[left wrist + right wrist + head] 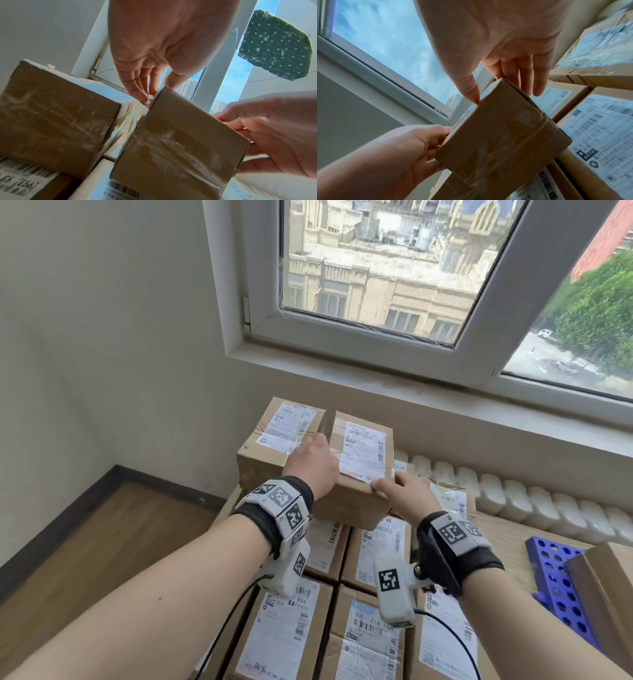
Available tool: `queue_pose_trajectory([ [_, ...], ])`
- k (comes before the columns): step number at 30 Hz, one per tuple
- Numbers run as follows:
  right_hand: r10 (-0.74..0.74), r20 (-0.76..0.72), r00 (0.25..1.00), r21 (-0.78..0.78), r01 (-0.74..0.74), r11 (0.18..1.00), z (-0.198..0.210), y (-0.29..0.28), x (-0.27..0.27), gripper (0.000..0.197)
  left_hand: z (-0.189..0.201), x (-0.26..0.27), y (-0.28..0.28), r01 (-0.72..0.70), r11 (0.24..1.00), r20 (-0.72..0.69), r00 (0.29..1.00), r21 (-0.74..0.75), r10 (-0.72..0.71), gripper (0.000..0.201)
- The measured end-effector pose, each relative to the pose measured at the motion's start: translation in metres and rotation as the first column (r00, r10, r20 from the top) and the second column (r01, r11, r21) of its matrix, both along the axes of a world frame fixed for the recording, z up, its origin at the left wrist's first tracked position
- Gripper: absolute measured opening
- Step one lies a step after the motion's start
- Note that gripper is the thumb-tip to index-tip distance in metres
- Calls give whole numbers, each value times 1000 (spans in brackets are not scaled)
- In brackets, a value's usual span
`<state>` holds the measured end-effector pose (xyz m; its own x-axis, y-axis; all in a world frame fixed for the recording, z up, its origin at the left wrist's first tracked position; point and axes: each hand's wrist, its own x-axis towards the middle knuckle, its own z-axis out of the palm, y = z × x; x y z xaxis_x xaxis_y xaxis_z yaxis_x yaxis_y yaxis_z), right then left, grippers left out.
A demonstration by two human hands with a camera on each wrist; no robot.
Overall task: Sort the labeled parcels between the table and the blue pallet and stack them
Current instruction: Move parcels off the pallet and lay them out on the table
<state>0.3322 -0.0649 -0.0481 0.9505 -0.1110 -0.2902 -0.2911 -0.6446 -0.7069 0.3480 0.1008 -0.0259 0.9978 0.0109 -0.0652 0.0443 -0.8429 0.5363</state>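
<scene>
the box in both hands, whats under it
Under the held box lies a layer of labeled parcels. The left hand and right hand grip its sides. What lies directly beneath its middle is covered.

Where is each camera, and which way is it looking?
Head: up on the person's head, looking forward and down at the stacked parcels and the window; both forearms and hands show.
Left wrist: under the left wrist, looking along the left hand at the held box; the right hand shows too.
Right wrist: under the right wrist, looking along the right hand at the same box; the left hand shows too.
Shared: all three views show the held box and both hands.
</scene>
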Motion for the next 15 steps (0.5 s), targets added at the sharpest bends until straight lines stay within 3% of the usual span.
queue_pose_trajectory([
  [8, -50, 71, 996, 102, 43, 994, 28, -24, -46, 23, 28, -44, -34, -3, 994, 20, 1000, -109, 5, 27],
  [15, -99, 146, 984, 129, 80, 988, 56, -68, -98, 48, 56, -94, -79, -41, 992, 83, 995, -115, 51, 26],
])
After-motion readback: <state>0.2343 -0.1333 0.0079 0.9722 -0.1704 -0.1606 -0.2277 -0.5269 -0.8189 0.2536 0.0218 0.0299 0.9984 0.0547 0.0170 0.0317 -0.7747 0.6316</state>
